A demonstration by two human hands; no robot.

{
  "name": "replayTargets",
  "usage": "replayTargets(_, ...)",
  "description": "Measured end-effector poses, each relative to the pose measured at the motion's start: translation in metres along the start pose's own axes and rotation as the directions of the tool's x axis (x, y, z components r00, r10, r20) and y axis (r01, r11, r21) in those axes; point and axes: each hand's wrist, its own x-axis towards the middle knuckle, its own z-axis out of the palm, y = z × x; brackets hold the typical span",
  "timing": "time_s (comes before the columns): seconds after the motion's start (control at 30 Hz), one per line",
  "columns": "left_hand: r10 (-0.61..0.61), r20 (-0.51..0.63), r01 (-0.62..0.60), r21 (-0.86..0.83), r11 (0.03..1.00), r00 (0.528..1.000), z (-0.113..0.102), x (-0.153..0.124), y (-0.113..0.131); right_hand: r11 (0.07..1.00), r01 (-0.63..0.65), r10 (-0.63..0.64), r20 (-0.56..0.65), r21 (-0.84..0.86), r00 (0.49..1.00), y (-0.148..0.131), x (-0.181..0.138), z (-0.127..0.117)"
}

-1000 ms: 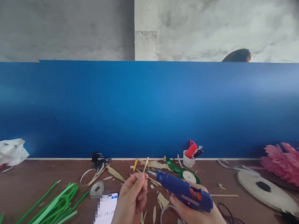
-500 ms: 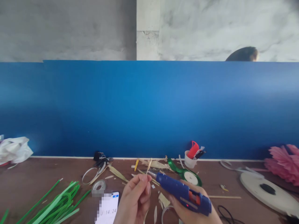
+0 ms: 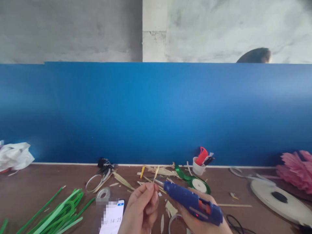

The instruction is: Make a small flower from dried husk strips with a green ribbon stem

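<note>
A tall blue partition [image 3: 146, 113] spans the whole view, its smooth face brighter toward the right and its top edge stepped near the left end. Above it, a dull grey wall [image 3: 68, 32] meets a pale pillar [image 3: 154, 19] with a chipped horizontal seam; a lighter, mottled wall [image 3: 214, 29] continues right. A brown desk [image 3: 60, 175] meets the partition's whitish bottom edge.

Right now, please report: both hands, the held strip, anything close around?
Left hand pinching thin pale strip, tip up. Right hand gripping blue glue gun, nozzle beside strip; contact unclear. Pale scraps scattered close by.
</note>
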Motion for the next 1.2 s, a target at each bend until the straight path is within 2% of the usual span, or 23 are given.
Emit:
replayTargets(0.2,-0.011,0.011,0.011,-0.027,1.000,1.000,0.0041,-0.0035,0.0021,1.000,0.009,-0.009,-0.023,-0.015,1.000,0.0031,-0.0022,-0.0025)
replayTargets(0.93,-0.041,0.037,0.043,-0.061,0.997,0.998,0.0072,-0.0068,0.0059,0.998,-0.062,0.061,0.071,0.009,0.996,0.0015,0.0010,-0.0027)
replayTargets(1.2,-0.043,0.049,0.046,-0.071,0.996,0.998,0.0047,-0.0060,0.0049,0.998,-0.056,0.056,0.008,0.002,0.998,0.0054,-0.0018,-0.0016)
